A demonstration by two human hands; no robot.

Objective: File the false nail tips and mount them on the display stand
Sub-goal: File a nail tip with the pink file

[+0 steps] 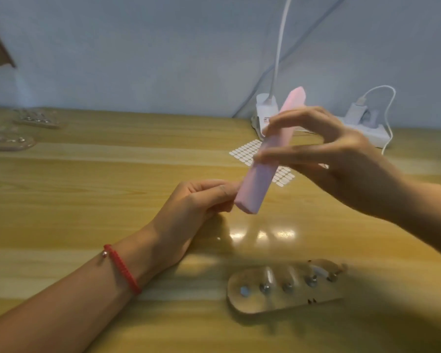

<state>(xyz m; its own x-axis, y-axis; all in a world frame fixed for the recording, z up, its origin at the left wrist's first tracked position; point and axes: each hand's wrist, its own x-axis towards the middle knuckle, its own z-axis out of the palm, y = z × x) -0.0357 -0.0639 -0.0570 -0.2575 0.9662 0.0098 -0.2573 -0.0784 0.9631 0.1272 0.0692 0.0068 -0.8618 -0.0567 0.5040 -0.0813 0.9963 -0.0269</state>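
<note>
Display stand (pixel 285 303): a clear flat plate with 5 metal studs in a row, lying on the wooden table (pixel 87 174) at the near right, with no hand on it. A pale shape sits near the 4th and 5th studs, too blurred to name.

Above it, the right hand (pixel 341 159) grasps a pink buffer block (pixel 262 171) around its middle, thumb on one face and fingers on the other. The block is tilted, its upper end pointing away and its lower end down by the left hand (pixel 189 212).

The left hand's fingers are curled, with the thumb and forefinger pressed together right against the block's lower end. It is not possible to tell whether a nail tip sits between them. A red braided bracelet (pixel 122 268) circles the left wrist.

Behind the block, a sheet of small white adhesive tabs (pixel 247 151) lies on the table. A white power strip (pixel 367 132) with plugged-in cables sits by the wall.
</note>
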